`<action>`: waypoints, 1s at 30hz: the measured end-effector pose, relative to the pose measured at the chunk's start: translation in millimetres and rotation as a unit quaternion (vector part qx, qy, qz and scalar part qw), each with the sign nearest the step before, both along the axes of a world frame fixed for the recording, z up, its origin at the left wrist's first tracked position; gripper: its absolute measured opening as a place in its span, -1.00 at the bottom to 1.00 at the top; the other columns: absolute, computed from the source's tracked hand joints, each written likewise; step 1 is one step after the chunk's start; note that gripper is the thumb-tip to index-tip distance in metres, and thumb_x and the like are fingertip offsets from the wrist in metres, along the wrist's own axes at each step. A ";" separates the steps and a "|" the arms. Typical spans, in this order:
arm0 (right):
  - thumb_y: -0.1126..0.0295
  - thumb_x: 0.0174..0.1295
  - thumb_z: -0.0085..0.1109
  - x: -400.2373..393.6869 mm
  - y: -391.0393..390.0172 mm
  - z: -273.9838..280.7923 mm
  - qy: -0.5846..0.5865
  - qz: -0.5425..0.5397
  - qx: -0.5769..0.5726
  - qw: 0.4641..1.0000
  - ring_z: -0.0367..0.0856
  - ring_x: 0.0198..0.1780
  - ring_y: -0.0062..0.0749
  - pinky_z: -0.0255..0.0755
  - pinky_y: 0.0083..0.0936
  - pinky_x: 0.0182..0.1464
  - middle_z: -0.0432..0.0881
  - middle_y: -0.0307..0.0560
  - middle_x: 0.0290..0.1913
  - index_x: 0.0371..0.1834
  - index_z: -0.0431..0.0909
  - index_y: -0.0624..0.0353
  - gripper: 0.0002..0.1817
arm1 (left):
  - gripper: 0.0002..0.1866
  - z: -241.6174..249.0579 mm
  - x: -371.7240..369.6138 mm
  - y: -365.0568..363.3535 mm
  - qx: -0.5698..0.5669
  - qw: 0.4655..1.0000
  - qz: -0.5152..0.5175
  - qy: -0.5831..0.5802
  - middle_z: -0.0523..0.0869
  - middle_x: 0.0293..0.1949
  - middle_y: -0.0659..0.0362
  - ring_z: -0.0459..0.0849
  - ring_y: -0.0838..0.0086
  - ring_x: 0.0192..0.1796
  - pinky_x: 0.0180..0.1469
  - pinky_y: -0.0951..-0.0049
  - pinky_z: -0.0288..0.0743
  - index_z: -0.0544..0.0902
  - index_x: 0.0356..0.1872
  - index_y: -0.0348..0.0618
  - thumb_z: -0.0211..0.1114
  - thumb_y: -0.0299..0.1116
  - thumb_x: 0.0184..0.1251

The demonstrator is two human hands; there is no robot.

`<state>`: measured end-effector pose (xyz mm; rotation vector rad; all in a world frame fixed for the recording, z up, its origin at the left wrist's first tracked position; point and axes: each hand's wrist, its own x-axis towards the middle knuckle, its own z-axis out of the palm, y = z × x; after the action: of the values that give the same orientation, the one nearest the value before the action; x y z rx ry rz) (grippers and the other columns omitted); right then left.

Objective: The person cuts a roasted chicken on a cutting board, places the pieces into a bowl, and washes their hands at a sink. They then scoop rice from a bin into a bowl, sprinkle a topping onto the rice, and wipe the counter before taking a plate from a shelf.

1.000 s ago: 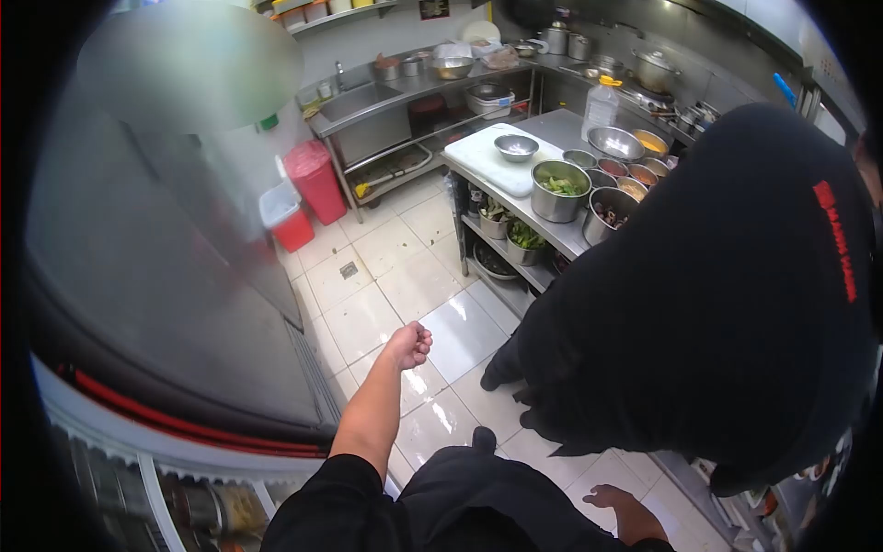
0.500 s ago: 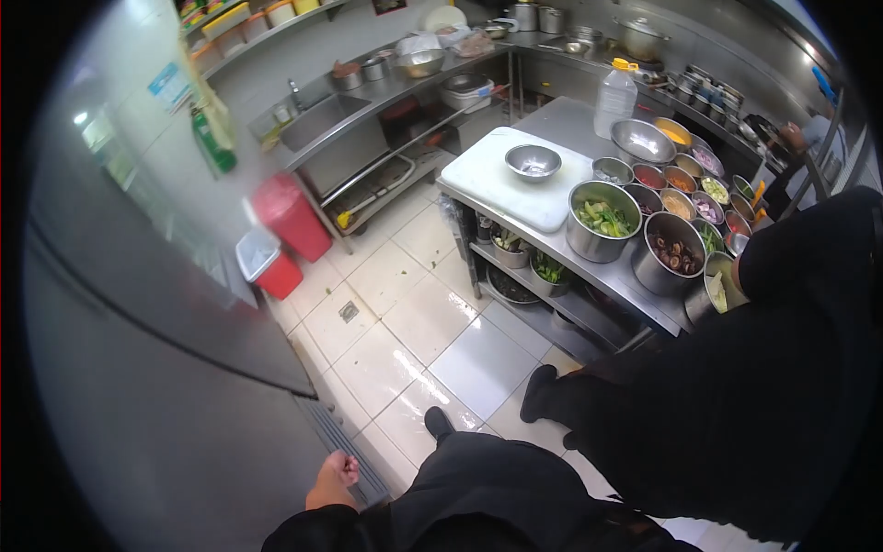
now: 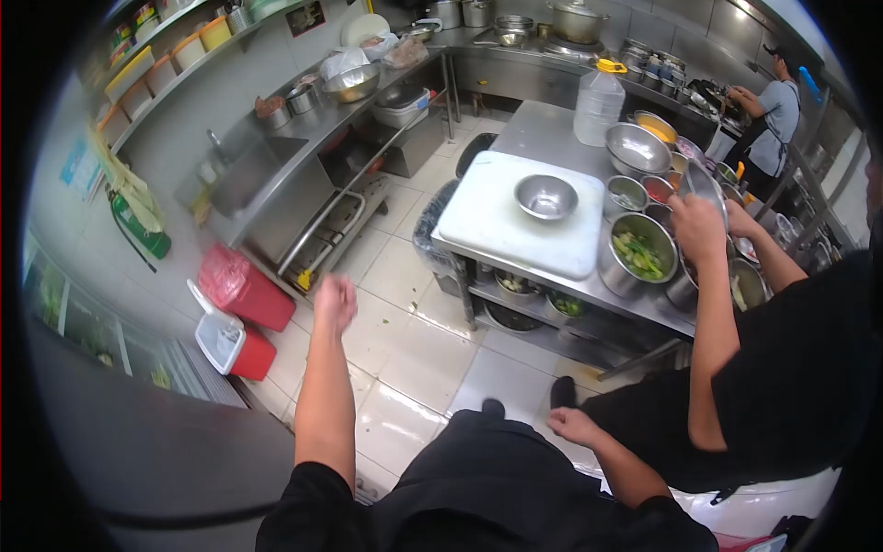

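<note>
My left hand [image 3: 337,304] is raised over the tiled floor, its fingers curled and nothing seen in them. Low in front of my body, my right hand [image 3: 572,427] has loosely bent fingers, and whether they hold anything is unclear. Both hands are apart from the steel table [image 3: 543,129]. On that table a steel bowl [image 3: 546,197] rests on a white cutting board [image 3: 515,241]. Right of the board stands a pot of green vegetables [image 3: 638,256]. Nearest to my left hand below is the floor, with the red bins further left.
At the right a co-worker in black [image 3: 782,368] holds a metal bowl over the containers. Another person [image 3: 773,120] works at the back stove. Red bins [image 3: 250,290] and a sink [image 3: 253,179] are at the left, a steel cabinet [image 3: 175,442] at lower left.
My left hand has risen and reached forward, and my right hand has come into view. The co-worker's hands now show with a metal bowl. The view has shifted, showing more shelf and the stove person.
</note>
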<state>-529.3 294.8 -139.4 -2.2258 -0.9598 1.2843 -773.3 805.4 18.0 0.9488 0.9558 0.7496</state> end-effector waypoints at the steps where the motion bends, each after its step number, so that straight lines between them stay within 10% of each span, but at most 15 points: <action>1: 0.03 0.30 0.19 1.2 26.8 7.4 0.010 -0.063 0.057 0.996 0.64 0.16 -0.11 0.50 -0.30 0.19 0.65 0.17 0.13 0.21 0.55 0.23 -0.43 | -0.68 44.8 35.6 26.6 0.042 0.998 0.009 -0.036 0.42 -0.70 0.29 0.27 0.57 -0.73 -0.74 0.53 0.11 0.48 -0.53 -0.03 -0.05 -0.17 0.41; 6: 0.16 0.30 0.23 20.6 159.1 55.4 0.008 -0.122 0.200 0.972 0.71 -0.02 -0.20 0.54 -0.37 0.05 0.71 0.06 -0.01 0.16 0.58 0.23 -0.54 | -0.79 187.4 136.0 116.0 0.175 0.955 0.008 -0.238 0.53 -0.51 0.25 0.42 0.58 -0.56 -0.63 0.55 0.17 0.49 -0.32 -0.11 -0.03 -0.25 0.44; 11: 0.27 0.31 0.23 27.9 272.6 116.2 0.051 -0.111 0.250 0.960 0.71 -0.07 -0.29 0.55 -0.42 -0.04 0.71 0.02 -0.05 0.15 0.58 0.24 -0.60 | -0.83 209.9 190.2 175.0 0.171 0.925 0.015 -0.340 0.54 -0.45 0.20 0.45 0.53 -0.51 -0.60 0.56 0.22 0.47 -0.30 -0.12 0.00 -0.27 0.40; 15: 0.25 0.29 0.25 29.9 338.0 150.8 0.035 -0.087 0.256 0.962 0.71 -0.09 -0.28 0.57 -0.40 -0.06 0.70 0.01 -0.05 0.11 0.59 0.23 -0.60 | -0.80 122.7 245.5 227.3 0.109 0.935 -0.034 -0.337 0.51 -0.53 0.27 0.47 0.57 -0.49 -0.50 0.47 0.33 0.51 -0.34 -0.09 0.03 -0.21 0.36; 16: 0.25 0.29 0.26 33.5 355.9 154.4 0.011 -0.073 0.264 0.962 0.71 -0.10 -0.27 0.58 -0.40 -0.07 0.70 0.02 -0.05 0.11 0.59 0.23 -0.61 | -0.71 67.0 265.0 248.3 0.137 0.976 -0.092 -0.142 0.68 -0.21 0.14 0.63 0.42 -0.21 -0.20 0.28 0.51 0.61 -0.11 -0.07 0.04 -0.14 0.40; 17: 0.24 0.28 0.26 40.0 375.4 158.9 -0.012 -0.058 0.269 0.961 0.71 -0.10 -0.26 0.58 -0.40 -0.08 0.70 0.02 -0.05 0.10 0.59 0.22 -0.61 | -0.46 47.7 278.4 222.6 0.088 0.989 -0.096 0.065 0.50 0.31 0.01 0.42 0.28 0.36 0.32 0.04 0.32 0.48 0.31 -0.04 0.02 0.02 0.45; 19: 0.24 0.27 0.27 48.4 417.6 176.3 -0.038 -0.070 0.266 0.961 0.69 -0.06 -0.16 0.57 -0.31 -0.02 0.67 0.11 -0.02 0.08 0.60 0.22 -0.61 | -0.25 -26.2 267.8 245.0 0.009 0.983 -0.130 0.128 0.06 0.58 0.04 -0.08 0.26 0.62 0.55 0.09 -0.13 0.21 0.53 -0.05 -0.03 0.17 0.46; 25: 0.11 0.27 0.22 127.4 531.8 135.6 -0.427 -0.096 0.168 0.883 0.39 0.33 0.23 0.23 -0.06 0.40 0.47 0.41 0.25 0.25 0.41 0.46 -0.35 | -0.16 -97.4 205.1 342.7 0.021 0.953 -0.268 0.141 0.08 0.57 -0.05 -0.06 0.23 0.62 0.57 0.22 -0.21 0.17 0.52 -0.24 -0.11 0.26 0.48; 30: -0.13 0.30 0.12 201.1 593.9 86.3 -0.478 -0.237 -0.006 0.846 0.07 0.51 0.31 0.00 0.00 0.51 0.12 0.53 0.46 0.44 0.13 0.51 -0.07 | -0.41 -83.9 192.7 436.7 0.075 0.929 -0.283 0.227 0.54 0.25 0.03 0.51 0.26 0.24 0.14 0.25 0.46 0.44 0.33 -0.15 0.07 0.07 0.48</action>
<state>-328.3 888.7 -53.1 -2.8671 -0.5692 -0.1079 -580.6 1242.1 -65.9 1.4905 0.9561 0.1073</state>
